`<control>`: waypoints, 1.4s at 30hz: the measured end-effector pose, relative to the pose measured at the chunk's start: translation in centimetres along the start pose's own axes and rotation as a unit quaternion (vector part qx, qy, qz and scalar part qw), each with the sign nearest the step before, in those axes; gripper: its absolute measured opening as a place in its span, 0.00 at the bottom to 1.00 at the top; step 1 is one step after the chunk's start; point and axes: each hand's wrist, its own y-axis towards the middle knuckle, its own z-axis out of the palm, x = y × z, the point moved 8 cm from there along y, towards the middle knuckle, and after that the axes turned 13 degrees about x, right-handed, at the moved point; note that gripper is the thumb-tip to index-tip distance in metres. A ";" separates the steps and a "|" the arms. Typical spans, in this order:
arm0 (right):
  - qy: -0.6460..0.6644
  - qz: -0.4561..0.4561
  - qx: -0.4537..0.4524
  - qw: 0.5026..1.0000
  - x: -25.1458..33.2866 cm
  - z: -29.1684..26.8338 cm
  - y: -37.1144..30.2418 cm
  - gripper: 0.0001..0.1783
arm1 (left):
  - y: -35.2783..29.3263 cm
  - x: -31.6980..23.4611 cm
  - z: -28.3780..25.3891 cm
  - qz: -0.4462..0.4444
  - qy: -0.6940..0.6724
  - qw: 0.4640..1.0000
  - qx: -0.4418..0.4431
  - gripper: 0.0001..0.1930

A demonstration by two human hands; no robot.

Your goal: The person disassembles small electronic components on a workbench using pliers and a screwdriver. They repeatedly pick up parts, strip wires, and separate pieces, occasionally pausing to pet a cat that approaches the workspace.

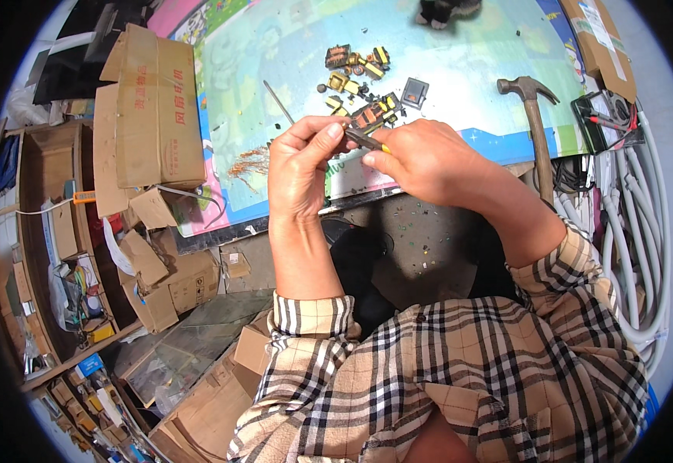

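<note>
My right hand (433, 158) is wrapped round a pair of pliers (364, 140) with dark jaws and a bit of yellow handle showing. Its jaws point left, to the fingertips of my left hand (301, 162). Those fingers are pinched together at the jaws; what they hold is too small and covered to name. Just beyond both hands lies a row of broken-up electrical parts (371, 114) in black, yellow and copper, with more yellow-and-black parts (359, 63) farther back. A dark square piece (415, 92) lies to their right. Left of my left hand is a bundle of loose copper wire (251, 164).
A thin metal rod (278, 102) lies on the colourful table mat (259, 54), its near end behind my left hand. A hammer (534, 116) rests at the right edge, near coiled grey hoses (637, 224). Cardboard boxes (159, 108) stand left. Something dark and furry (448, 11) is at the far edge.
</note>
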 end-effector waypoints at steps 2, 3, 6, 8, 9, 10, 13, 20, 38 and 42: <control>-0.010 -0.002 -0.013 1.000 0.4 -0.2 -0.2 0.19 | 0.0 0.2 0.0 -0.004 -0.009 1.000 -0.002 0.06; -0.013 -0.006 -0.021 1.000 0.6 -0.3 -0.2 0.18 | 0.1 0.3 0.0 -0.006 -0.022 1.000 -0.001 0.07; -0.021 -0.018 -0.038 0.999 1.0 -0.5 -0.4 0.17 | 0.1 0.5 0.0 -0.011 -0.063 0.998 0.006 0.07; -0.027 -0.025 -0.043 0.998 1.2 -0.6 -0.4 0.17 | 0.1 0.6 0.1 -0.011 -0.091 0.996 0.018 0.08; -0.030 -0.022 -0.040 0.999 1.2 -0.5 -0.4 0.17 | 0.2 0.7 0.2 -0.011 -0.105 0.994 0.025 0.08; -0.033 -0.019 -0.037 0.999 1.2 -0.5 -0.4 0.17 | 0.2 0.8 0.2 -0.011 -0.119 0.992 0.032 0.08; -0.040 -0.011 -0.027 0.999 1.1 -0.3 -0.3 0.16 | 0.3 1.1 0.1 -0.006 -0.154 0.988 0.031 0.09; -0.064 0.158 -0.086 0.982 -4.5 -1.8 1.0 0.17 | 0.5 2.1 -0.1 -0.016 -0.230 0.973 0.010 0.11; 0.136 -0.078 -0.239 0.958 -3.0 -4.7 1.0 0.12 | 0.6 1.4 0.8 -0.041 -0.048 0.996 -0.056 0.12; 0.164 -0.122 -0.203 0.958 0.1 -3.5 1.0 0.11 | 0.6 1.5 0.8 -0.016 -0.030 0.999 -0.030 0.11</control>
